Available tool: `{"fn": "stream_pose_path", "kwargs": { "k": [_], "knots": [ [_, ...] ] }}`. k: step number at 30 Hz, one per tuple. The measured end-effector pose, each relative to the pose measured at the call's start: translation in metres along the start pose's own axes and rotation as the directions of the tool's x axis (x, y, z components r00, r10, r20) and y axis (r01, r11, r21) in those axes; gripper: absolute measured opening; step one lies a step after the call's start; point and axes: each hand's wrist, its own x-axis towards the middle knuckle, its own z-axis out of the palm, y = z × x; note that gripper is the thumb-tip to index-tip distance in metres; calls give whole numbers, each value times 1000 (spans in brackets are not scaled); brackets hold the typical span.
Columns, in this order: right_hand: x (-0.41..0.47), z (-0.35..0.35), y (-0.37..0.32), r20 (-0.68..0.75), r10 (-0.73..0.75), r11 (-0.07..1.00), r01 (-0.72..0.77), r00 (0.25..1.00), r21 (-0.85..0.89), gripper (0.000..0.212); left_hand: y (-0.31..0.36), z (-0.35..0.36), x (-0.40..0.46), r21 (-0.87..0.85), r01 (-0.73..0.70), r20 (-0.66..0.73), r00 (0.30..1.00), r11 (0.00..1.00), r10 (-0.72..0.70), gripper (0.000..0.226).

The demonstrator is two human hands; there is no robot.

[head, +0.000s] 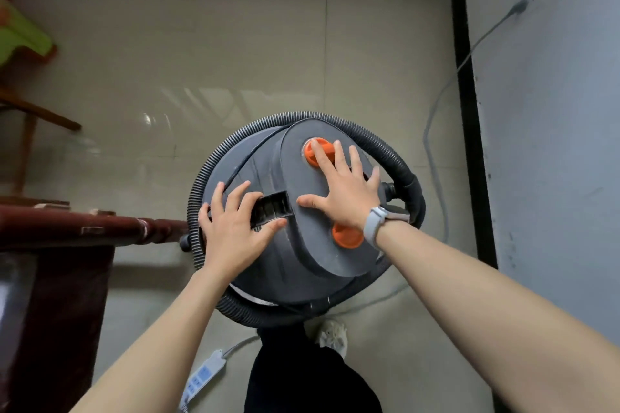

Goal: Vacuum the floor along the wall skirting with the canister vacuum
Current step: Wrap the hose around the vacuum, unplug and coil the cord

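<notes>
The vacuum [295,211] is stood on the floor [167,60] near the corner skirting [464,77], its hose [385,144] coiled round it. The right hand [345,191] is laid flat, fingers spread, over an orange button [318,152], probably to switch on; the left hand [235,228] is spread beside the handle [270,209], steadying.

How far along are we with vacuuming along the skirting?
Done: the grey cord already runs up to the wall. In hand: the right hand presses an orange button on the canister vacuum; the left hand rests beside the handle. Left: the hose lies coiled around the canister, so the skirting is not started.
</notes>
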Motion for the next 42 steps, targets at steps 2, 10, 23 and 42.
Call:
{"fn": "stream_pose_path", "kwargs": {
  "k": [2, 10, 23, 42],
  "knots": [
    [20, -11, -14, -22, -29, 998, 28, 999, -60, 92, -1, -6, 14, -43, 76, -6, 997, 996, -76, 81],
    [43, -7, -49, -381, -6, 993, -38, 924, -108, 56, 7, -20, 87, -118, 239, -34, 969, 964, -244, 60],
    [154, -52, -34, -323, -269, 927, 153, 907, -344, 95, 18, -50, 188, -226, 353, 48, 935, 908, -352, 56],
    [424, -213, -97, 82, -445, 825, 444, 892, -351, 59, 9, -111, 387, -73, 408, 44, 913, 910, -405, 96]
  ]
}}
